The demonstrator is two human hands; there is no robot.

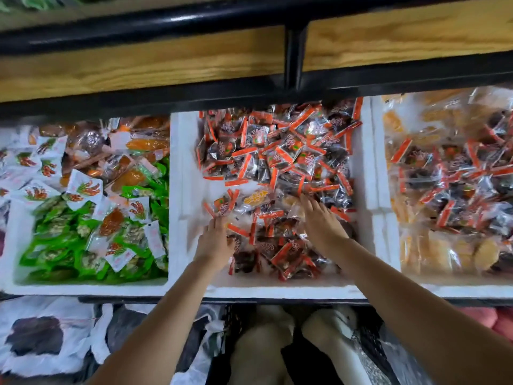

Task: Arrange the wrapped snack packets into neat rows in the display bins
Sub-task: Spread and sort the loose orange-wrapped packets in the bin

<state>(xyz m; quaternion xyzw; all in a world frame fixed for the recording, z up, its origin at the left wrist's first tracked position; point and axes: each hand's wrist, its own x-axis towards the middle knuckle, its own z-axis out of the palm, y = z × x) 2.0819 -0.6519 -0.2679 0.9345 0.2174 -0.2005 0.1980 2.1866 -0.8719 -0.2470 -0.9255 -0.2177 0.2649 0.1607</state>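
White foam bin [181, 162] | I see bare room along its left wall | left hand [215, 243] flat | right hand [322, 220] spread on red packets [277, 151]

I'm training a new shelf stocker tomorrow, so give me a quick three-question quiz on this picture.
1. True or false: the left hand and the right hand are both over the middle white foam bin.
2. Which bin holds the green wrapped packets? A left, B middle, C right.
3. Fill in: the middle bin's dark wrapped packets have ___ sealed edges.
Key: 1 true; 2 A; 3 red.
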